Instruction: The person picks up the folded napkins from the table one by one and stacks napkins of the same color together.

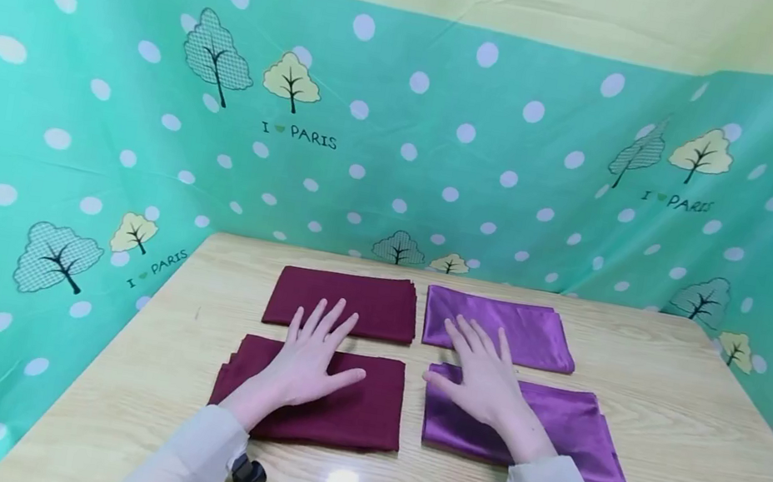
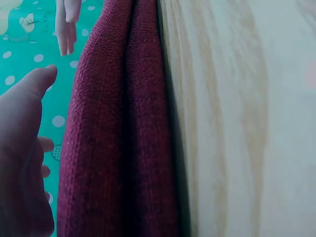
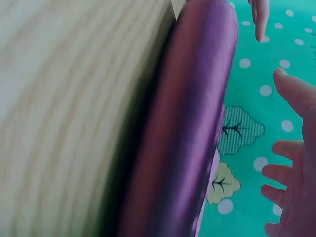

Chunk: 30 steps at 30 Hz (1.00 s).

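Two folded maroon cloths lie on the left, a near one and a far one. Beside them on the right are two folded shiny purple cloths, likewise near and far. My left hand is spread palm down over the near maroon cloth, its fingertips overlapping the far one. Over the near purple cloth extends my right hand, fingers straight, tips overlapping the far purple cloth. Both hands hold nothing. Each wrist view shows a thick folded edge, maroon and purple.
The cloths rest on a light wood-grain table. A green dotted curtain with tree prints hangs behind and along both sides. Small black devices sit at both wrists, below the pale sleeves.
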{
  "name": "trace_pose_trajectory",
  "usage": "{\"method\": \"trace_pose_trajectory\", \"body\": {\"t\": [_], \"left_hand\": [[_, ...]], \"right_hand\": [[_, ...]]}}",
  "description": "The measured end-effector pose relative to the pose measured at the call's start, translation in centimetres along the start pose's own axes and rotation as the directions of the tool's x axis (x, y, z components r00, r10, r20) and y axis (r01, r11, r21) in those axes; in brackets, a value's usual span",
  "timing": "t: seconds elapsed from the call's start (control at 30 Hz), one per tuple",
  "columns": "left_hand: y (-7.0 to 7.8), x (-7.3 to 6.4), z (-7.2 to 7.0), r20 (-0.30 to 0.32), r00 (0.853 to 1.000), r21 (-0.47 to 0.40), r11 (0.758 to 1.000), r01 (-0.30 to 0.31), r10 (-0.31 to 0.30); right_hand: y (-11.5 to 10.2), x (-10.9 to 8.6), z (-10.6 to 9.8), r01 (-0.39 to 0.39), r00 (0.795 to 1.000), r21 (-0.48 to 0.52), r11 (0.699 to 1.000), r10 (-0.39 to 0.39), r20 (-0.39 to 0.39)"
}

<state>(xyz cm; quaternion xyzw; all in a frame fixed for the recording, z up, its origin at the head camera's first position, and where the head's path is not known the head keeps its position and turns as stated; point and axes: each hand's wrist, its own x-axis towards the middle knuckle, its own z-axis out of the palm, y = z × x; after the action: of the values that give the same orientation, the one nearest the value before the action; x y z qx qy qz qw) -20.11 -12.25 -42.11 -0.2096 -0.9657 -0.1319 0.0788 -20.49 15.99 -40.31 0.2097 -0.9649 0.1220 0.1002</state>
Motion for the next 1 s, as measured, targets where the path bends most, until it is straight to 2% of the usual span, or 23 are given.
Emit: {"method": "trace_pose_trajectory", "body": {"t": [0.27,0.53,0.83,1.0], "left_hand": [[-0.6,-0.5,-0.2,0.030,0.999,0.000,1.000,0.017,-0.017],[-1.2,-1.0,-0.4,0.009,1.000,-0.007,1.000,0.015,-0.015],[-2.2,-1.5,-0.3,-0.021,1.000,0.025,1.000,-0.003,0.004],[-2.6,-2.0,-0.5,0.010,1.000,0.024,1.000,0.018,-0.019]], "right_hand": [[-1.4,0.7,0.6,0.020,0.999,0.024,0.999,-0.021,0.024],[-2.9,1.4,1.3,0.041,0.998,0.058,0.997,-0.044,0.053],[-4.2,2.0,2.1,0.051,0.995,0.064,0.997,-0.057,0.087],[-4.9,2.2,2.4,0.056,0.990,0.068,0.996,-0.064,0.126]]}}
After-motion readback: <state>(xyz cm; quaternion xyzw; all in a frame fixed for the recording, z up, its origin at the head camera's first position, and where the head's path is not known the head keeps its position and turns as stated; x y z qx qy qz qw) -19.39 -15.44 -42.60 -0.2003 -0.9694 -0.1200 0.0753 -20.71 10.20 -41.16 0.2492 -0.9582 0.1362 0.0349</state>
